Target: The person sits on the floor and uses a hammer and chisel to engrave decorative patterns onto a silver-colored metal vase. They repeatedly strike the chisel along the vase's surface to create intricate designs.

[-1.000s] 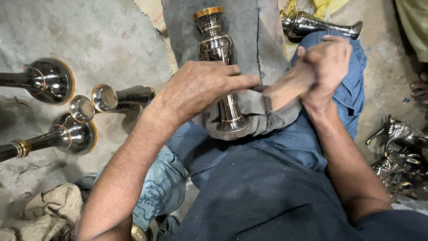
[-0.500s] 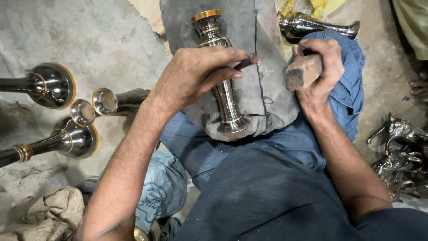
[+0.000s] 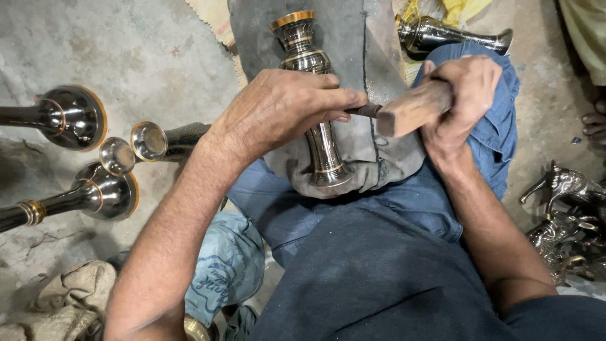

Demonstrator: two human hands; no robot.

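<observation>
Concrete floor [image 3: 158, 57] carries the spare stock: several dark metal vases with brass rims [image 3: 95, 189] lie on their sides at left, mouths turned toward the person, near but out of the working zone. One more vase [image 3: 442, 35] lies beyond the right knee. A pile of silvery metal figures [image 3: 568, 221] sits at the right edge.

Person is seated, legs in jeans [image 3: 404, 208]. A grey cloth pad [image 3: 353, 76] drapes over the lap and forward, likely as cushion and to stop the piece rolling.

The work piece, a dark vase with a gold rim [image 3: 303, 53], lies lengthwise on the pad, rim away from the body, flared foot close to the belly.

Left hand [image 3: 284, 110] is curled over the vase's middle, fingers pressed together, pinning it down and pinching a thin dark chisel [image 3: 365, 111] whose point is hidden under the fingers.

Right hand [image 3: 464, 95] is wrapped tight round a wooden block mallet [image 3: 413, 110]; its face sits just beside the chisel's butt end, touching or nearly, can't tell which.
</observation>
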